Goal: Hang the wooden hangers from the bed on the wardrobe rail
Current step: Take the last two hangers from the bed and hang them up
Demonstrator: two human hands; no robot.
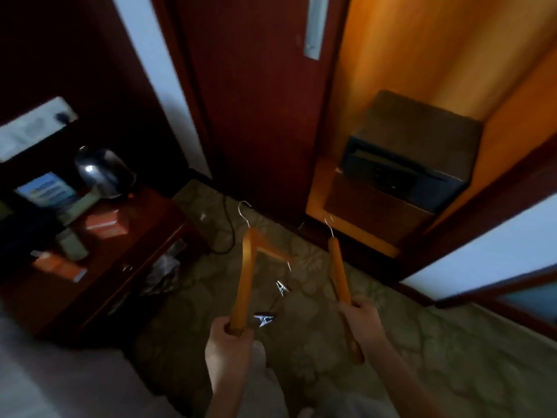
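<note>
Your left hand [229, 342] has its grip wrapped round one arm-end of a wooden hanger [245, 279]. Your right hand [361, 321] holds a second hanger [339, 267] the same way. Both are over the carpet [437, 357], facing the open wardrobe [407, 55]; the rail is out of view. Raise one at a time, wire hooks [244, 208] leading. Smooth orange wood, thin steel, dangling metal clips [265, 319]. Boxy dark safe [407, 158] inside, glossy desk [144, 236] to the left.
</note>
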